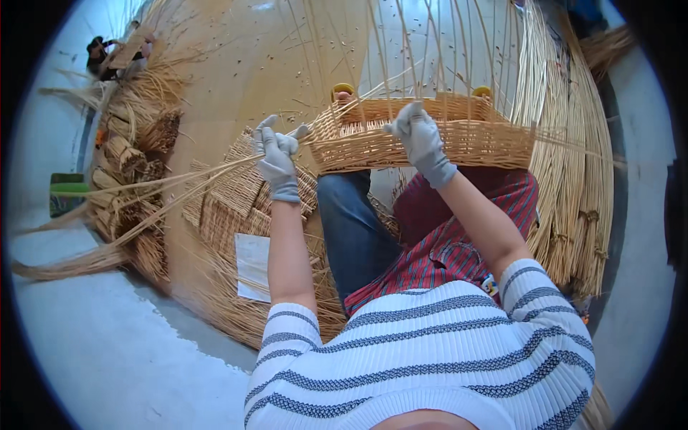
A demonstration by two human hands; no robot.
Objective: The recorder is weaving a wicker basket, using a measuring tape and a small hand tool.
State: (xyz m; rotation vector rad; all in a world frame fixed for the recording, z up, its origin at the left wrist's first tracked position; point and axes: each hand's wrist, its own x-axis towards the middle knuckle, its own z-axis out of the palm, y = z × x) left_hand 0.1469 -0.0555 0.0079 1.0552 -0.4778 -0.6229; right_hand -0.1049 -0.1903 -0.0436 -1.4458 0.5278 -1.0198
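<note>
A half-woven wicker basket (473,145), long and rectangular, rests over my knees with thin upright canes rising from its walls. My right hand (421,140), in a pale grey glove, is closed at the top edge of its near wall; an upright cane rises just above the fingers, and the palm side is hidden. Left of the basket, my left hand (278,156), gloved the same way, is closed around a bundle of long wicker strands (204,175). These strands run from the basket's left end through the hand and trail off to the far left.
Woven wicker panels (233,222) and a white sheet (252,266) lie to my left. Tied cane bundles (125,158) are heaped farther left, near a green object (68,193). Long loose canes (566,158) stretch along the right. Small scraps litter the floor (251,72) ahead.
</note>
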